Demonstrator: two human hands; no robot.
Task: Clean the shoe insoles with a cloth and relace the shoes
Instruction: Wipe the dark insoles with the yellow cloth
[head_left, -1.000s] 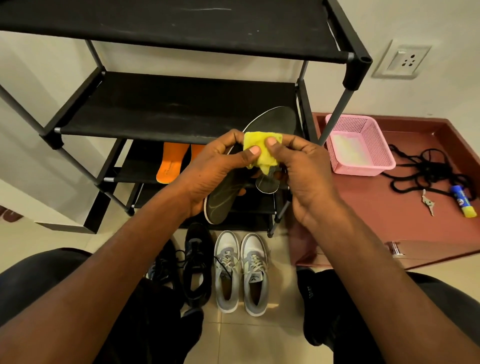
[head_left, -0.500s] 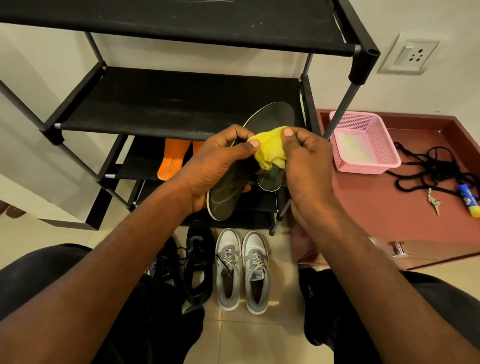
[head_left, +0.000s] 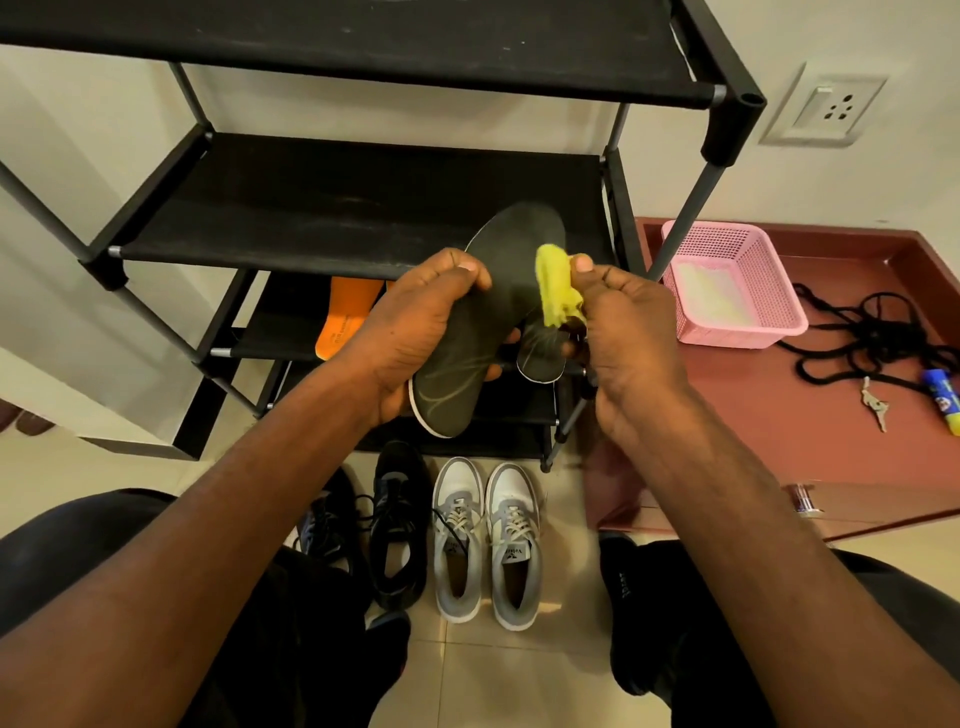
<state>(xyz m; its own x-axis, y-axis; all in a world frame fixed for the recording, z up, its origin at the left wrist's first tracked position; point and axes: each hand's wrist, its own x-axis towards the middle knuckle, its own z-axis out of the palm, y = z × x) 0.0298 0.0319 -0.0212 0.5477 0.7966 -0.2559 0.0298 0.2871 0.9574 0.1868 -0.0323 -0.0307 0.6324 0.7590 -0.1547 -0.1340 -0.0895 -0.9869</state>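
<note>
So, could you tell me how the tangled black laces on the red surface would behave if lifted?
The black laces would probably dangle limply, since they lie in loose loops. They look thin, so likely light. Being tangled, they may rise as one clump.

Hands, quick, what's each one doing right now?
Left hand: grips the dark foam insole.
Right hand: pinches the crumpled yellow cloth against it.

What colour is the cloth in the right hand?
Yellow: the cloth, pinched by the right hand, shows best in the head view.
</note>
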